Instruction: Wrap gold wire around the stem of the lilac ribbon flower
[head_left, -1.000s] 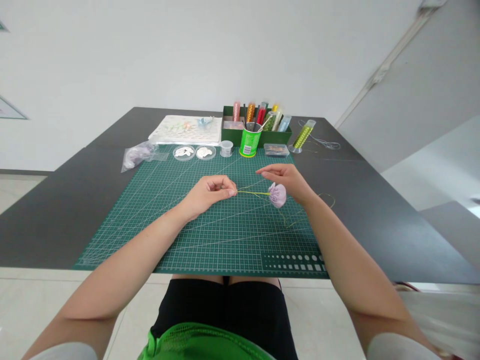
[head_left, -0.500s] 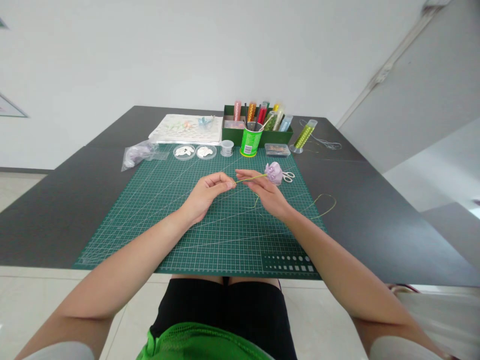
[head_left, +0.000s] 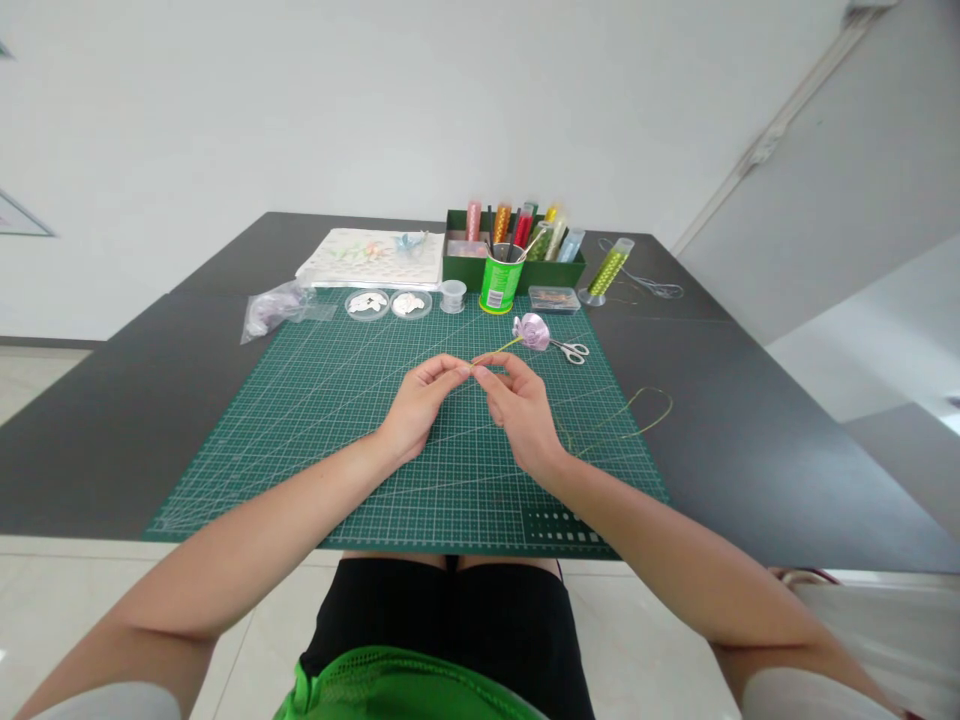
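A lilac artificial flower (head_left: 532,332) on a thin yellow-green stem (head_left: 498,350) points up and to the right above the cutting mat. My left hand (head_left: 426,398) pinches the lower end of that stem between thumb and fingers. Right beside it, my right hand (head_left: 519,405) is closed too, its thumb and forefinger meeting the stem at almost the same spot. Yellow-green thread (head_left: 652,425) trails from below my right wrist onto the mat and curls over the dark table. White-handled scissors (head_left: 574,352) lie just right of the flower, their blades partly hidden behind it.
Along the back of the green cutting mat (head_left: 300,450) stand two dishes of white pieces (head_left: 367,304), a clear small container (head_left: 453,296), a green can of tools (head_left: 501,282) and a flat case (head_left: 554,299). Behind is a green box (head_left: 469,271) of thread spools; a green spool (head_left: 609,272) stands right.
My right hand has swung from lying open under the stem to pinching it beside my left fingertips. The flower head has shifted left and slightly away, uncovering more of the scissors.
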